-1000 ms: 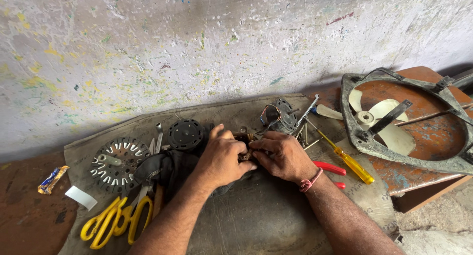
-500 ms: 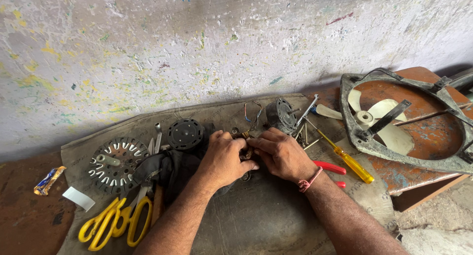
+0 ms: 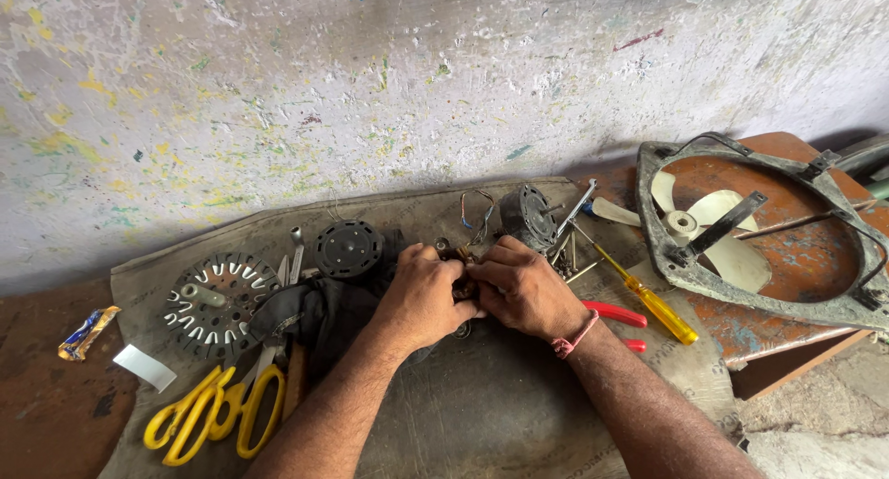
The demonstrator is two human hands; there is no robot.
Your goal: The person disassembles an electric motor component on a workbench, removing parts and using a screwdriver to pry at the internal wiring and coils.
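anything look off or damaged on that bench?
Yes: the fan frame on the right sits stripped, its cream blades bare. Small screws lie loose by the dark motor part. Both hands, left hand and right hand, close on a small part, mostly hidden.

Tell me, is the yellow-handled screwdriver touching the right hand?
Apart. The head view shows bare mat between the yellow-handled screwdriver and the right hand.
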